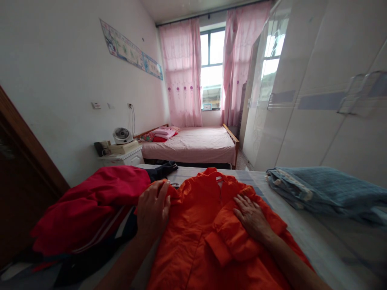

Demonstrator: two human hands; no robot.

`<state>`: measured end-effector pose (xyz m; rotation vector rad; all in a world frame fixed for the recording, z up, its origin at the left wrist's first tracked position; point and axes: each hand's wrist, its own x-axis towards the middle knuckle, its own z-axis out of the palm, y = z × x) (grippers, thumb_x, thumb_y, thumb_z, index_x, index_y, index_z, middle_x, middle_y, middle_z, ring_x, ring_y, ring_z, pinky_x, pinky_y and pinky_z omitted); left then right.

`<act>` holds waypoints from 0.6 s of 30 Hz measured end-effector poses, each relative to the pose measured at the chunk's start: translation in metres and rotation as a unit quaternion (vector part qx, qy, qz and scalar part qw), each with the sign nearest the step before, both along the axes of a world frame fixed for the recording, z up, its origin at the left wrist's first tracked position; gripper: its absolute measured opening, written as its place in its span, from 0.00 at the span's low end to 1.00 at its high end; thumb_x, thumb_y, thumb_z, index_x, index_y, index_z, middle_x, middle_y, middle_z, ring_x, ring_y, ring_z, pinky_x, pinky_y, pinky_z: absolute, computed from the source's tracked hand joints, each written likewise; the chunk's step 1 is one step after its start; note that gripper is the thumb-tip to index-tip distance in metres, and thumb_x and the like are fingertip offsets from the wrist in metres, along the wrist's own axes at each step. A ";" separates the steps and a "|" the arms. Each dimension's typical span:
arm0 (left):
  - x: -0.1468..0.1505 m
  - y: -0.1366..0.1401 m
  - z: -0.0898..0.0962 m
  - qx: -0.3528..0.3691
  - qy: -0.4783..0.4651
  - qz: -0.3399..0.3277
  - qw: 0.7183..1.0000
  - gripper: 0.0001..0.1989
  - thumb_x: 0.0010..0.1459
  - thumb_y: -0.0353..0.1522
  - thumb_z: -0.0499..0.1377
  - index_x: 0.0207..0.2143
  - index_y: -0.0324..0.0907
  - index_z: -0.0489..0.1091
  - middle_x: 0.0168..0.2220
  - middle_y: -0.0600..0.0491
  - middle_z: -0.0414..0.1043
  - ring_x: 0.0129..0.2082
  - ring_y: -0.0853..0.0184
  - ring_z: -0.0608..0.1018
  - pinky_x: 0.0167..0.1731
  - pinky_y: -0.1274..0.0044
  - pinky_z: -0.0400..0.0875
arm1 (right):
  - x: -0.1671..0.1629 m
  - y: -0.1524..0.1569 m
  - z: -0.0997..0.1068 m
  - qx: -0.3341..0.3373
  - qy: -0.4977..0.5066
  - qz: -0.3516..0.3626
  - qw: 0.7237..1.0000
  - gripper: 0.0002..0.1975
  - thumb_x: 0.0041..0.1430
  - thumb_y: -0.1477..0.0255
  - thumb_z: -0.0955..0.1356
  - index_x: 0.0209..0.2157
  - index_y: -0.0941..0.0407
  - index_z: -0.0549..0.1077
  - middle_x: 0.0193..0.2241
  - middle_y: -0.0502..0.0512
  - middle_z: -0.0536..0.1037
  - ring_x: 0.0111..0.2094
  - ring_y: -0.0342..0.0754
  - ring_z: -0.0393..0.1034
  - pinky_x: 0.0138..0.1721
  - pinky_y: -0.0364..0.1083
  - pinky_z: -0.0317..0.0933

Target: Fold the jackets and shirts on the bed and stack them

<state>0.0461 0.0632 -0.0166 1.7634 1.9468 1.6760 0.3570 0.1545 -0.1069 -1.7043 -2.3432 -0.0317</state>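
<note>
An orange jacket [193, 225] lies spread in front of me, collar at the far end and one sleeve [231, 237] folded across its front. My right hand [252, 217] rests flat on that folded sleeve, fingers stretched out. At the jacket's left shoulder, my left hand [153, 207] has its fingers bent round the other sleeve's orange cloth [172, 195]. Close by on the left is a heap with a red garment [99, 205] with white stripes on top and dark clothes under it.
Folded blue denim [326, 189] lies on the right of the pale bedding [290, 213]. Beyond stand a pink-sheeted bed [199, 143] and a white bedside cabinet [128, 157] carrying a small fan [123, 135]. A white wardrobe [302, 133] lines the right side.
</note>
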 end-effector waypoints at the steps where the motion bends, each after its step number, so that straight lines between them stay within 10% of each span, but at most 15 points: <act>1: -0.007 -0.004 0.000 0.001 0.109 0.045 0.993 0.24 0.53 0.32 0.58 0.54 0.43 0.65 0.59 0.44 0.58 0.60 0.50 0.58 0.58 0.59 0.49 | 0.000 0.000 0.000 -0.001 -0.001 0.000 1.000 0.26 0.62 0.63 0.55 0.59 0.56 0.61 0.61 0.54 0.58 0.62 0.53 0.49 0.58 0.54 0.44; 3: -0.024 -0.009 0.002 -0.017 0.219 0.121 0.968 0.28 0.54 0.33 0.56 0.58 0.39 0.58 0.62 0.39 0.51 0.61 0.46 0.53 0.56 0.55 0.48 | -0.001 -0.001 0.001 -0.001 -0.005 -0.002 1.000 0.26 0.62 0.63 0.55 0.59 0.56 0.61 0.61 0.54 0.58 0.62 0.53 0.49 0.58 0.54 0.44; 7: -0.055 -0.007 0.013 -0.118 0.075 0.108 0.984 0.27 0.47 0.37 0.60 0.50 0.34 0.67 0.45 0.36 0.69 0.52 0.41 0.65 0.51 0.55 0.57 | -0.001 -0.001 0.000 0.005 -0.011 -0.002 1.000 0.25 0.62 0.64 0.55 0.58 0.56 0.61 0.61 0.55 0.58 0.62 0.52 0.48 0.58 0.54 0.44; 13: -0.032 -0.018 0.043 -0.158 -0.081 -0.043 0.983 0.19 0.52 0.38 0.51 0.41 0.35 0.71 0.28 0.48 0.75 0.27 0.60 0.76 0.26 0.73 0.71 | 0.000 0.000 -0.001 0.006 -0.013 -0.005 1.000 0.25 0.62 0.63 0.55 0.58 0.56 0.62 0.61 0.54 0.58 0.62 0.52 0.48 0.58 0.54 0.44; 18: 0.042 -0.073 0.038 -0.188 0.108 -0.298 0.930 0.29 0.45 0.32 0.63 0.52 0.51 0.67 0.38 0.55 0.77 0.32 0.66 0.78 0.32 0.81 0.71 | 0.000 0.001 -0.002 0.007 -0.020 0.001 1.000 0.26 0.62 0.63 0.54 0.58 0.57 0.61 0.61 0.56 0.58 0.62 0.53 0.48 0.59 0.54 0.44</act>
